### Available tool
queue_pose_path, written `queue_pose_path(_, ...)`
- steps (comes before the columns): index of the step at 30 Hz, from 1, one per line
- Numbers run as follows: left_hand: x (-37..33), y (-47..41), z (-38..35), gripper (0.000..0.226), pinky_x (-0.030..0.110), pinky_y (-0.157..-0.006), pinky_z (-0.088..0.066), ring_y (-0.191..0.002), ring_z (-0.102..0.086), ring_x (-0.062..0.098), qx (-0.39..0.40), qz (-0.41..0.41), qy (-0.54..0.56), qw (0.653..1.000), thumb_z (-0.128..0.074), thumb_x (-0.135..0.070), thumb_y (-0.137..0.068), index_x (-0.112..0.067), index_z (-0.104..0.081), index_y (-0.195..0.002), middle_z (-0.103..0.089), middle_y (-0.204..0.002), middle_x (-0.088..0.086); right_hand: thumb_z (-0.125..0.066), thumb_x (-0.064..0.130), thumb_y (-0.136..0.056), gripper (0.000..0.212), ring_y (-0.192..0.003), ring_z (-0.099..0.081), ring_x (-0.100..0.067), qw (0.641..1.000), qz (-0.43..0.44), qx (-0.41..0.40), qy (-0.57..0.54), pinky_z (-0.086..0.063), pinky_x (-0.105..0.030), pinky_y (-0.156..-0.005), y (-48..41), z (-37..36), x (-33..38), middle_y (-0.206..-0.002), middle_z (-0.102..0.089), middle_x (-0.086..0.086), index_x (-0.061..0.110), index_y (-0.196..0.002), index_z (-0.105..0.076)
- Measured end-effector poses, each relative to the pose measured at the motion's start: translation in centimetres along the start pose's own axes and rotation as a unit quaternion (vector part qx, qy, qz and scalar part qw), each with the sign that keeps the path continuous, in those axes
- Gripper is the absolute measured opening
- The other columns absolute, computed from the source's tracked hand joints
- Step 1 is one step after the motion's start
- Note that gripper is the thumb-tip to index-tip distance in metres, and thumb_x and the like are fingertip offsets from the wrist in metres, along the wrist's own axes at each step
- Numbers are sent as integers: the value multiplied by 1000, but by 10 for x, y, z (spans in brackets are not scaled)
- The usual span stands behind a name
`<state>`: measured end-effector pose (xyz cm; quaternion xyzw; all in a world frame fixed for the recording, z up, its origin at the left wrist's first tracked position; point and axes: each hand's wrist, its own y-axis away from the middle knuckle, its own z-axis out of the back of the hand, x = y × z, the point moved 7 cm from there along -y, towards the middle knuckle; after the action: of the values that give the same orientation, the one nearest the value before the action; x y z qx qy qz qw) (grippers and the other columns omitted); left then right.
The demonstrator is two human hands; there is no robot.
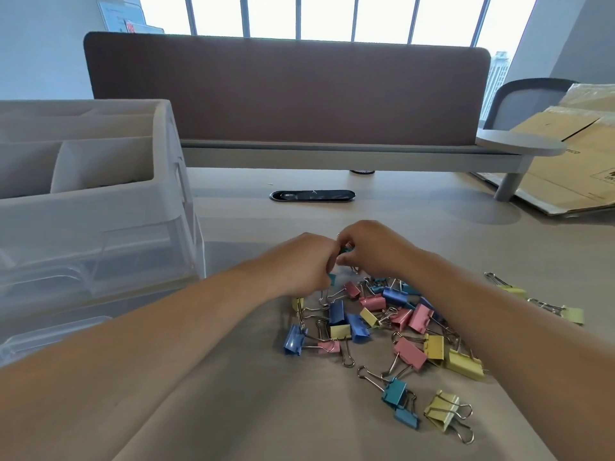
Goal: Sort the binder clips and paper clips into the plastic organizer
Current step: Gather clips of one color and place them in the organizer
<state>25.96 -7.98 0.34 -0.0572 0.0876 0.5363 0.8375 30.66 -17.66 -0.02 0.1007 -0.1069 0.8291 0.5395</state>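
A heap of coloured binder clips (386, 324) in blue, pink, yellow and teal lies on the desk in front of me. My left hand (299, 264) and my right hand (372, 249) meet at the far edge of the heap, fingers curled together around a teal binder clip (346, 250) that is mostly hidden. Another teal clip (331, 278) peeks out under my left fingers. The translucent plastic organizer (100, 207) stands at the left, with open compartments on top and drawers below. No paper clips can be made out.
A brown desk divider (286, 91) closes the far side. A black cable port (312, 195) sits in the desk beyond my hands. Flattened cardboard (572, 161) and a chair armrest (519, 145) are at the right. Two yellow clips (572, 315) lie apart at the right.
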Motion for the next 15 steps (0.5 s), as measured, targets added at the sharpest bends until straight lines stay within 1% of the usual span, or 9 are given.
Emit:
queue_pose_path(1,0,0,2,11,29,-66,-41,-85,-55,20,-8,0,15,1000,-64,-18,-88,-18,-54,-91,-59,-96,3,-71,25,-87,12,-71,-58,-7,1000,-10,-10,-25,-36,-18,-57,3,4,-2,-85,-61,7,18,-97,-72)
queue_pose_path(3,1,0,8,13,29,-69,-43,-86,-53,17,-33,4,48,998,-64,-20,-89,-20,-55,-99,-58,-100,0,-72,27,-87,12,-67,-61,-3,997,-27,-28,-63,-41,-18,-58,10,13,-6,-86,-66,6,18,-95,-71)
queue_pose_path(6,0,5,21,21,34,-69,-52,-84,-59,16,-57,23,102,993,-63,-22,-90,-26,-60,-111,-56,-98,-5,-73,25,-87,12,-58,-67,-6,987,-68,-46,-138,-47,-17,-57,26,27,-11,-81,-71,3,15,-91,-71)
queue_pose_path(7,-1,7,27,21,33,-69,-51,-84,-59,15,-66,26,110,991,-62,-22,-91,-26,-62,-111,-56,-99,-6,-73,24,-86,12,-56,-68,-6,983,-79,-48,-161,-48,-16,-56,31,32,-11,-79,-71,1,14,-90,-70)
queue_pose_path(8,-5,11,35,21,29,-70,-46,-85,-56,13,-75,25,111,991,-61,-22,-91,-25,-64,-112,-56,-101,-7,-74,24,-86,12,-57,-69,-7,979,-87,-46,-176,-49,-16,-54,37,39,-9,-77,-71,0,13,-90,-70)
queue_pose_path(10,-13,28,52,20,23,-65,-39,-76,-53,7,-101,24,118,987,-59,-21,-93,-23,-66,-111,-55,-99,-8,-73,24,-86,13,-59,-69,-7,976,-87,-53,-191,-51,-14,-54,53,55,3,-77,-71,0,13,-91,-71)
queue_pose_path(12,-16,37,58,18,19,-57,-37,-64,-51,2,-112,29,143,983,-61,-20,-92,-23,-68,-108,-54,-91,-10,-74,23,-86,13,-60,-69,-7,971,-92,-50,-216,-54,-14,-56,61,60,9,-77,-70,0,11,-93,-72)
queue_pose_path(13,-17,44,64,17,18,-55,-37,-60,-51,2,-120,33,152,981,-62,-20,-92,-23,-68,-107,-55,-86,-12,-74,22,-86,14,-60,-69,-8,967,-91,-51,-231,-55,-15,-58,65,65,14,-78,-70,0,10,-94,-73)
queue_pose_path(15,-19,64,76,14,18,-53,-45,-53,-57,4,-132,41,173,975,-63,-18,-91,-22,-68,-104,-58,-77,-14,-74,21,-85,16,-65,-69,-10,961,-84,-54,-258,-57,-18,-62,77,76,29,-82,-70,-1,9,-96,-73)
